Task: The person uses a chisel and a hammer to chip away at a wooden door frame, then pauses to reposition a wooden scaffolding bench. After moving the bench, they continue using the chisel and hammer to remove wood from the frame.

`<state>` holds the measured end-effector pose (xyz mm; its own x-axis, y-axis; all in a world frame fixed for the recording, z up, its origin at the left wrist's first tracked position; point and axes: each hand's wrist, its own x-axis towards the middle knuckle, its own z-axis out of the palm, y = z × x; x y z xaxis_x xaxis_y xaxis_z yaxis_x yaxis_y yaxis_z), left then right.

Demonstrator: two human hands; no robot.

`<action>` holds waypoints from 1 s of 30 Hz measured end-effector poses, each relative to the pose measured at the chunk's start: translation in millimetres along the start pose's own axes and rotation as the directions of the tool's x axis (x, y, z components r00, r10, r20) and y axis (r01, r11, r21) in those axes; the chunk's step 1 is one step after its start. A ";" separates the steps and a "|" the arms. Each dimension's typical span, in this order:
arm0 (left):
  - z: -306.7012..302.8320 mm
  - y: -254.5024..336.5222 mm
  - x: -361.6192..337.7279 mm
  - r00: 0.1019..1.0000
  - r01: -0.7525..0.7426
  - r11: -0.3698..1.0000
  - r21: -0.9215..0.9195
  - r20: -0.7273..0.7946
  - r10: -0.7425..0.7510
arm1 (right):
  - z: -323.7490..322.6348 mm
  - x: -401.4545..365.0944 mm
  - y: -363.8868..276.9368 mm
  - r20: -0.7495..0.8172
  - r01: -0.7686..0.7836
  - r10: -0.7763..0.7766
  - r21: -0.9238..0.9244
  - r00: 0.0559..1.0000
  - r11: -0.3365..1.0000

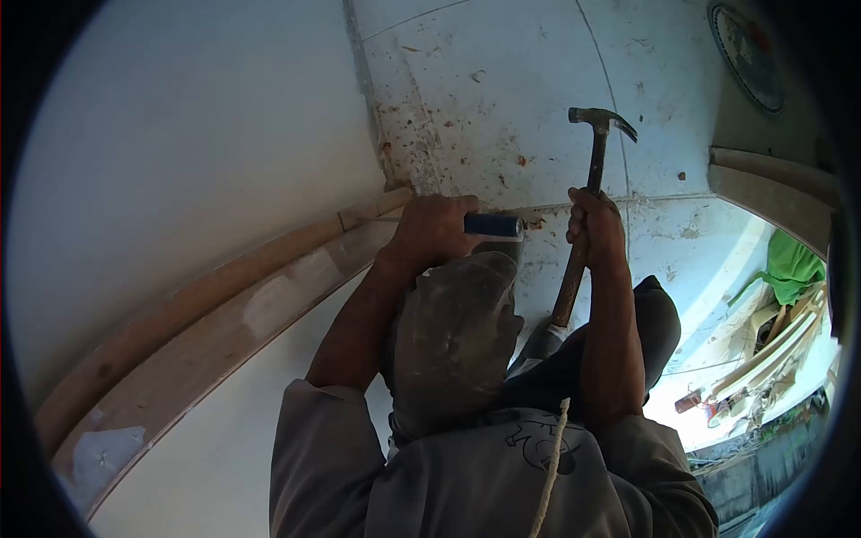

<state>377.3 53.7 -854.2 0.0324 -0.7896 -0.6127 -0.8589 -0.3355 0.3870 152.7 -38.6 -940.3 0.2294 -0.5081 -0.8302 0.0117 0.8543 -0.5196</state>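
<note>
a person crouches at the foot of a wall point(179, 134), mid-way through chiselling at a wooden skirting point(224, 314). the left hand point(430, 231) is wrapped in a full fist round a chisel point(493, 224), whose thin steel blade lies along the top edge of the skirting, near a joint in the wood, with its blue butt pointing toward the other hand. the right hand point(594, 229) is clenched round the upper part of the handle of a hammer point(587, 193), which is held upright, head clear of the chisel.

the step appears to be the pause between blows. the next move calls for a short, square strike on the blue butt, with the blade kept flat against the seam so that it does not skid off the wood or gouge the plaster.

the hammer has a dull, worn steel claw head and a brown wooden handle, smooth from use. the skirting is pale, bare timber, curved by the lens and patched with white filler. the wall is smooth and white; the floor point(502, 81) is large pale tiles, spattered and stained. a dust-caked knee point(453, 332) sits below the chisel. timber offcuts point(771, 350) and a green cloth point(794, 264) lie well apart to the right.
</note>
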 end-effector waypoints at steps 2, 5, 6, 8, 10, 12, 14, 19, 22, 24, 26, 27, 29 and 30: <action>1.0 0.9 -5.5 0.996 -0.027 0.999 -0.022 -0.089 0.024 | -2.4 -3.8 -0.4 0.007 0.029 -0.029 -0.009 1.000 1.000; -7.1 10.0 -14.0 0.950 -0.114 0.988 -0.103 -0.302 0.079 | -8.5 -21.3 -2.7 -0.024 0.059 -0.060 -0.024 0.998 0.998; -21.3 17.1 -18.5 0.925 -0.098 0.963 -0.252 -0.381 -0.006 | -11.6 -26.4 -2.5 -0.025 0.076 -0.077 -0.041 0.997 0.996; -48.9 24.3 -24.0 0.883 -0.080 0.880 -0.468 -0.443 -0.156 | -17.6 -34.9 0.7 -0.033 0.086 -0.087 -0.042 0.996 0.995; -73.0 28.7 -24.4 0.875 -0.060 0.850 -0.524 -0.438 -0.208 | -22.5 -39.3 3.5 -0.036 0.099 -0.100 -0.024 0.994 0.995; -90.2 33.6 -22.3 0.803 -0.114 0.868 -0.484 -0.559 -0.206 | -27.8 -44.8 6.2 -0.035 0.097 -0.097 -0.007 0.995 0.995; -95.7 31.4 -17.4 0.782 -0.155 0.876 -0.456 -0.598 -0.173 | -30.7 -52.2 5.9 -0.043 0.127 -0.127 -0.001 0.991 0.992; -89.9 17.1 -6.9 0.810 -0.163 0.815 -0.556 -0.547 -0.211 | -22.0 -76.7 3.7 -0.083 0.285 -0.290 -0.068 0.953 0.956; -77.7 4.1 -6.6 0.827 -0.175 0.779 -0.602 -0.520 -0.215 | -2.0 -80.7 9.7 -0.096 0.379 -0.386 -0.086 0.917 0.921; -73.4 -6.2 -9.9 0.842 -0.176 0.768 -0.616 -0.498 -0.207 | 12.6 -80.2 15.2 -0.093 0.402 -0.404 -0.042 0.910 0.915; -75.1 -13.7 -11.5 0.852 -0.189 0.757 -0.626 -0.487 -0.190 | 16.4 -80.7 22.7 -0.058 0.319 -0.321 -0.042 0.945 0.947; -78.3 -16.0 -13.5 0.854 -0.213 0.745 -0.633 -0.491 -0.173 | 19.1 -81.0 26.1 -0.019 0.239 -0.240 -0.050 0.970 0.970; -81.4 -17.8 -15.7 0.857 -0.227 0.733 -0.642 -0.488 -0.163 | 27.2 -79.9 30.5 -0.023 0.200 -0.202 -0.052 0.979 0.978; -82.1 -17.3 -15.3 0.863 -0.211 0.726 -0.654 -0.474 -0.177 | 28.6 -78.2 33.5 -0.002 0.198 -0.199 -0.065 0.980 0.978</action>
<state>433.6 29.4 -794.9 0.4220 -0.8654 -0.2702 -0.2963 -0.4133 0.8610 163.0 32.9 -887.1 0.2208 -0.6678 -0.7108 -0.0066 0.7278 -0.6858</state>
